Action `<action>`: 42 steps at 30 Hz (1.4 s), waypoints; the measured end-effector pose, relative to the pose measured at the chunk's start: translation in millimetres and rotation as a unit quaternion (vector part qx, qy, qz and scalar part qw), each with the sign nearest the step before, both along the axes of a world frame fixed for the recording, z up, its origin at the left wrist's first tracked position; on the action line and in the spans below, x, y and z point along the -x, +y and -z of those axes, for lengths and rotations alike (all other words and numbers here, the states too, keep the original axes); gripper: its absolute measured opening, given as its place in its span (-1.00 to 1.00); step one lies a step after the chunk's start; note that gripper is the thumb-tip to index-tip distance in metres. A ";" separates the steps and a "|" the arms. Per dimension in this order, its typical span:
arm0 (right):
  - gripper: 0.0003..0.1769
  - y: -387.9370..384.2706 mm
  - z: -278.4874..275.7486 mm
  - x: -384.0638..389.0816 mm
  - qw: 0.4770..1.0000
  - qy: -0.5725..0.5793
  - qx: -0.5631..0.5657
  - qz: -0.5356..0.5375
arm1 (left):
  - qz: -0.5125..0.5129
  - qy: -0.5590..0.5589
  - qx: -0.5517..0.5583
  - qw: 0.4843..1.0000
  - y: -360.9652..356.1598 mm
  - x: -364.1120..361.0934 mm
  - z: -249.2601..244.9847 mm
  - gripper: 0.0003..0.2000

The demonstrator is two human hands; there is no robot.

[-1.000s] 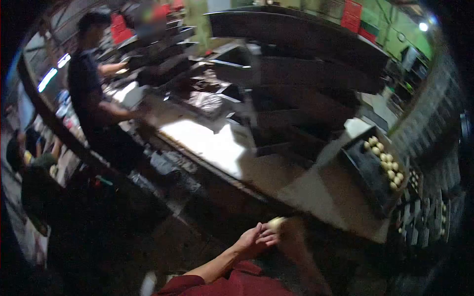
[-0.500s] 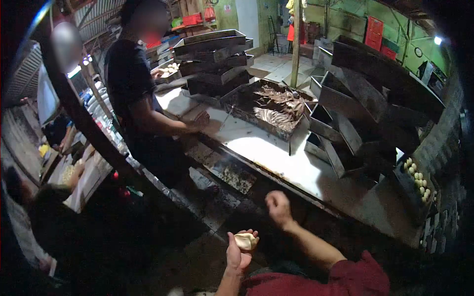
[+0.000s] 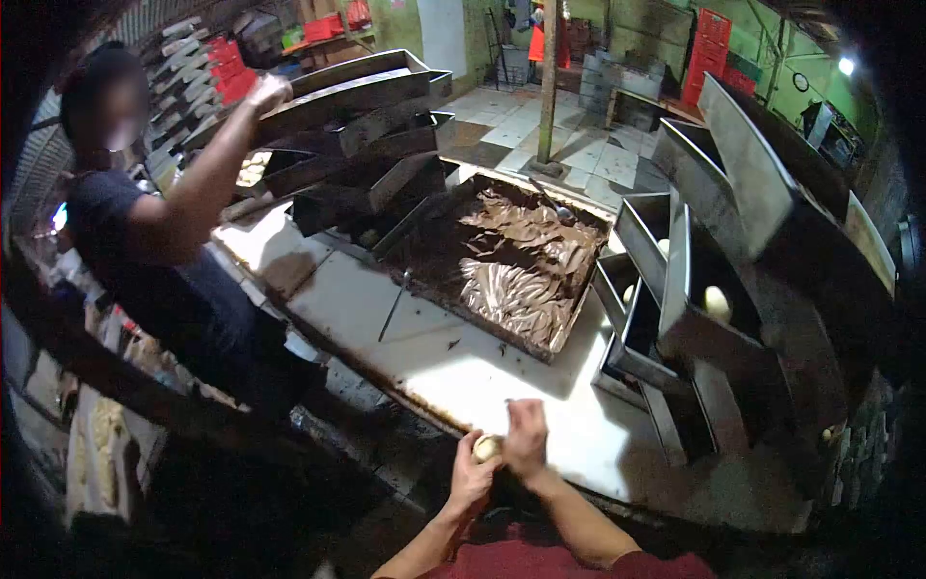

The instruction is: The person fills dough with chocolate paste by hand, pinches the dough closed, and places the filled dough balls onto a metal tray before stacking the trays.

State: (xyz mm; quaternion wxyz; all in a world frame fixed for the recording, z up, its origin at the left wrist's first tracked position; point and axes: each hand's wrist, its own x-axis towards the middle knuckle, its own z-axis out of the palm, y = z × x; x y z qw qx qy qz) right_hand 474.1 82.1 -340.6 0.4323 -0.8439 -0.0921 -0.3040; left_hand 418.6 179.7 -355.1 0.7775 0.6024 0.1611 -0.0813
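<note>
Pale dough [image 3: 489,448], best cradled lightly, is held in the left hand [image 3: 471,477], fingers curled; whether anything is gripped by the right hand [image 3: 527,446], fingers bent, cannot be told.

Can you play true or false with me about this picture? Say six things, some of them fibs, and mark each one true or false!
1. The left hand holds some dough. True.
2. The tray has brown paste in it. True.
3. The right hand is inside the tray. False: the right hand is next to the left hand.
4. The other person has no hand raised. False: one hand is up.
5. The pole stands beyond the tray. True.
6. The shirt at the bottom is green. False: it is dark red.
</note>
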 end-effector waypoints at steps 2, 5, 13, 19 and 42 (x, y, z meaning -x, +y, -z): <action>-0.82 7.2 -17.5 -26.9 0.992 0.117 0.006 -0.043 | 0.151 -0.046 0.102 0.982 2.2 -32.7 8.2 -0.54; -0.83 -10.4 -36.0 -133.6 0.982 0.159 0.102 0.014 | 0.222 0.050 0.263 0.937 15.6 -78.4 -49.6 -0.51; -0.81 -17.3 8.3 -298.9 0.847 0.341 0.353 0.202 | 0.138 0.176 0.360 0.906 89.2 -176.6 -68.7 -0.61; -0.82 -20.7 -87.4 -212.7 0.938 0.343 0.048 -0.012 | 0.039 0.163 0.438 0.883 87.8 -232.2 -45.3 -0.60; -0.74 -46.5 -66.9 19.1 0.689 0.482 -0.308 -0.446 | 0.146 -0.018 0.306 0.941 6.9 35.4 -101.2 -0.18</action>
